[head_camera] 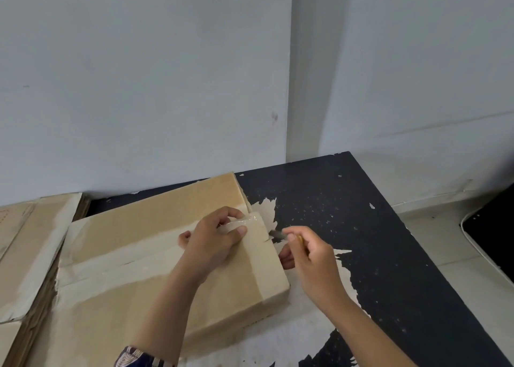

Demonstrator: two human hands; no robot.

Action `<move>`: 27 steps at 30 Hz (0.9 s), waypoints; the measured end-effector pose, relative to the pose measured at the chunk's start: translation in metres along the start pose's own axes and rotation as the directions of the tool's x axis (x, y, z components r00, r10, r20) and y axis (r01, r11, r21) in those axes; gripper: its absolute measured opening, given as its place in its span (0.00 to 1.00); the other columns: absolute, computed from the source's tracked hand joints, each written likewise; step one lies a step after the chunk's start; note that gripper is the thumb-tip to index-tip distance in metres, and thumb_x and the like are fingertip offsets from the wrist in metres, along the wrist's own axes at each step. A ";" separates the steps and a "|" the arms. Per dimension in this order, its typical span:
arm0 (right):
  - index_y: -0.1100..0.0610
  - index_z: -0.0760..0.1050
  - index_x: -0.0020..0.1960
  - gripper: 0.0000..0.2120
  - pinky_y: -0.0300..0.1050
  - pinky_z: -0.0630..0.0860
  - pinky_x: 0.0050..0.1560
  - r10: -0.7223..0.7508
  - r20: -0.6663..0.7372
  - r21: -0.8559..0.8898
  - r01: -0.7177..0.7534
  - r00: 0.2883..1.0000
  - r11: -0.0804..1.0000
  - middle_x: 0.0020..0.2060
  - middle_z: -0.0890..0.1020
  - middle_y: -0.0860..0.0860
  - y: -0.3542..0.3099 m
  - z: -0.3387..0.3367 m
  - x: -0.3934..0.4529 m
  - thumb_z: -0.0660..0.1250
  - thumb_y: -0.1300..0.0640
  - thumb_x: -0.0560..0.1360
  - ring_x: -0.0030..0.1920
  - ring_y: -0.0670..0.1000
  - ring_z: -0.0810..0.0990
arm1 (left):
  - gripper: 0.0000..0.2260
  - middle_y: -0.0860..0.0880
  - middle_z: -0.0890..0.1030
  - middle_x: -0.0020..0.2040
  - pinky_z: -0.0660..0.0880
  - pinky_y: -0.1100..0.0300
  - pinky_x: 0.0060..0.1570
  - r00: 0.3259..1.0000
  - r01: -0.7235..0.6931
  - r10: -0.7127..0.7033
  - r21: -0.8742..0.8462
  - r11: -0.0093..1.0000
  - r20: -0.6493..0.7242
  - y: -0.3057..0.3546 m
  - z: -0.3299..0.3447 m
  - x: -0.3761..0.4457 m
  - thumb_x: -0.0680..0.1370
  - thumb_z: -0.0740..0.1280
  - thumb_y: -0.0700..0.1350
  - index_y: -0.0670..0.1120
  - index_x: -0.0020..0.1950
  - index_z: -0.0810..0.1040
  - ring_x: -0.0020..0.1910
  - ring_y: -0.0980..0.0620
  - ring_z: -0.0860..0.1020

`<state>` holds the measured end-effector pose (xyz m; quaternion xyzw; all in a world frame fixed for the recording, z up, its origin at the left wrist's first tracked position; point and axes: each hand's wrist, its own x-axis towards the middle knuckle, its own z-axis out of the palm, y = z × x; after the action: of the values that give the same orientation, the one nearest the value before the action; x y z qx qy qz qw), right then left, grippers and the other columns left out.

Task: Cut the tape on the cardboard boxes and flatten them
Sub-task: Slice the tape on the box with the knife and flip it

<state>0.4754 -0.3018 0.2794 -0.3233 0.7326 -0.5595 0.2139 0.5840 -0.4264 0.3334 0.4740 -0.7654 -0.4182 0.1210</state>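
A brown cardboard box [133, 255] lies on the black table [389, 241], with clear tape [116, 266] running along its top seam. My left hand [214, 238] pinches a lifted strip of tape at the box's right end, thumb and fingers curled around it. My right hand [308, 258] grips a small cutter [281, 235] with a yellow handle. Its blade touches the right edge of the box at the seam.
A stack of flattened cardboard [30, 255] lies at the left, partly under the box. The table's dark top is worn, with pale peeled patches [278, 336]. A white wall stands close behind. A dark object [492, 236] sits on the floor at the right.
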 end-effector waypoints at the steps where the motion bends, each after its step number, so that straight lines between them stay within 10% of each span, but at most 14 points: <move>1: 0.45 0.75 0.45 0.13 0.42 0.80 0.37 0.014 -0.027 0.055 -0.013 1.000 0.998 0.28 0.80 0.46 -0.003 0.000 0.000 0.58 0.61 0.79 0.32 0.45 0.80 | 0.08 0.58 0.74 0.42 0.52 0.58 0.52 1.000 -0.010 0.010 0.029 1.000 -0.011 0.001 0.000 0.000 0.77 0.67 0.49 0.62 0.40 0.72 0.42 0.65 0.69; 8: 0.37 0.70 0.46 0.16 0.55 0.78 0.46 -0.079 -0.026 -0.091 0.077 0.996 0.993 0.32 0.79 0.43 -0.015 0.014 0.029 0.57 0.59 0.80 0.37 0.47 0.80 | 0.10 0.56 0.68 0.52 0.56 0.59 0.55 0.966 -0.106 0.161 0.258 0.960 -0.202 -0.015 0.015 -0.001 0.78 0.64 0.46 0.54 0.58 0.78 0.47 0.57 0.72; 12: 0.50 0.76 0.53 0.10 0.56 0.77 0.48 -0.068 -0.044 -0.142 0.061 0.997 0.988 0.32 0.78 0.41 -0.013 0.021 0.031 0.57 0.59 0.80 0.37 0.46 0.79 | 0.22 0.51 0.68 0.60 0.52 0.52 0.62 0.905 -0.012 0.189 0.421 0.907 -0.380 -0.019 0.017 -0.003 0.71 0.70 0.56 0.54 0.63 0.71 0.60 0.49 0.65; 18: 0.53 0.77 0.55 0.11 0.46 0.73 0.43 -0.053 -0.043 -0.220 0.042 0.998 0.974 0.35 0.81 0.50 -0.017 0.026 0.030 0.56 0.57 0.80 0.37 0.51 0.77 | 0.49 0.51 0.40 0.77 0.38 0.35 0.68 0.989 0.060 0.027 0.568 0.821 -0.143 -0.030 -0.010 0.027 0.63 0.63 0.75 0.59 0.76 0.45 0.75 0.46 0.38; 27: 0.50 0.75 0.58 0.12 0.45 0.73 0.43 -0.032 -0.042 -0.263 0.020 0.999 0.964 0.41 0.82 0.48 -0.023 0.032 0.045 0.55 0.53 0.80 0.40 0.50 0.78 | 0.35 0.50 0.54 0.77 0.49 0.39 0.69 0.978 -0.015 0.158 0.707 0.707 -0.137 -0.039 -0.006 0.028 0.72 0.47 0.73 0.55 0.74 0.58 0.75 0.47 0.51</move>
<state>0.4709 -0.3601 0.2947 -0.3456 0.8007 -0.4673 0.1451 0.5973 -0.4607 0.3015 0.4848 -0.8733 -0.0436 0.0228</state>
